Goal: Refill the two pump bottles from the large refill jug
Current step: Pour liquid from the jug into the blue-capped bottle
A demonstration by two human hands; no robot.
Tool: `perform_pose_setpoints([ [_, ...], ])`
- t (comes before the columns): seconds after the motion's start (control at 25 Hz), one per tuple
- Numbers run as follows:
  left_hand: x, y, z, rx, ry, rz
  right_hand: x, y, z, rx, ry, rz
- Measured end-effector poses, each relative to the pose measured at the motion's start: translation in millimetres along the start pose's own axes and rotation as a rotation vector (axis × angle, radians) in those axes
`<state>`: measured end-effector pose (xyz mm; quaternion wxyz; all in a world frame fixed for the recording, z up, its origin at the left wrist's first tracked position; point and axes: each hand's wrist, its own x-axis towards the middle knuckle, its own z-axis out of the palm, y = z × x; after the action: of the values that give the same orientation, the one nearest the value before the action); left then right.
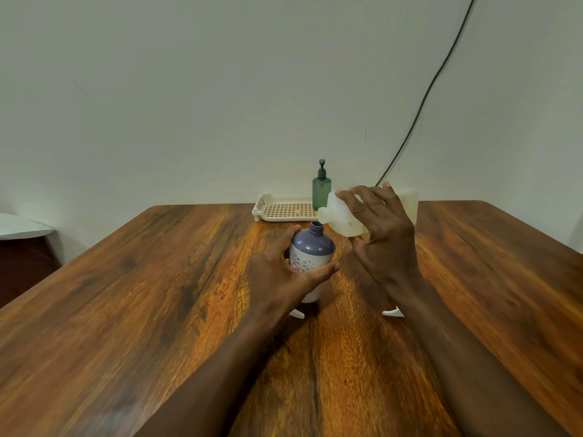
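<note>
At frame centre, your right hand (383,234) grips the white refill jug (344,216), tipped, spout just above the open purple bottle (310,260), clasped by your left hand (280,275) on the wooden table (126,294). Behind, a green pump bottle (321,189) stands by a beige tray (284,209).

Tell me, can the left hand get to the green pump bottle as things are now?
Probably not at once: the left hand grips the purple bottle, and the tilted jug hangs before the green pump bottle.

Purple-shouldered bottle (310,257): upright, uncapped, frame centre. White jug (347,216): tipped, spout just above it. Green pump bottle (321,190): upright behind.
</note>
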<state>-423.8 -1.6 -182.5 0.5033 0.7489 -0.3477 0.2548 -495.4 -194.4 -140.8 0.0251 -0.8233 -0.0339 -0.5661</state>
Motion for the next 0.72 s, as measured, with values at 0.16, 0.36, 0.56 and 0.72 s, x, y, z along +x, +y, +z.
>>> perform_pose_setpoints([
  [0.16,-0.8,1.2,0.2,0.017,0.001,0.007,1.5,-1.7,-2.2,-0.002,-0.004,-0.002],
  [0.36,-1.3,2.4,0.0,0.014,-0.006,0.005,2.2,-1.3,-2.8,0.001,-0.024,-0.005],
  [0.56,-1.4,3.1,0.0,0.008,-0.006,0.008,3.1,-2.1,-3.3,0.006,-0.018,-0.011],
  [0.72,-1.9,4.6,0.2,-0.001,-0.004,-0.003,3.4,-3.0,-4.6,0.017,-0.015,-0.013],
])
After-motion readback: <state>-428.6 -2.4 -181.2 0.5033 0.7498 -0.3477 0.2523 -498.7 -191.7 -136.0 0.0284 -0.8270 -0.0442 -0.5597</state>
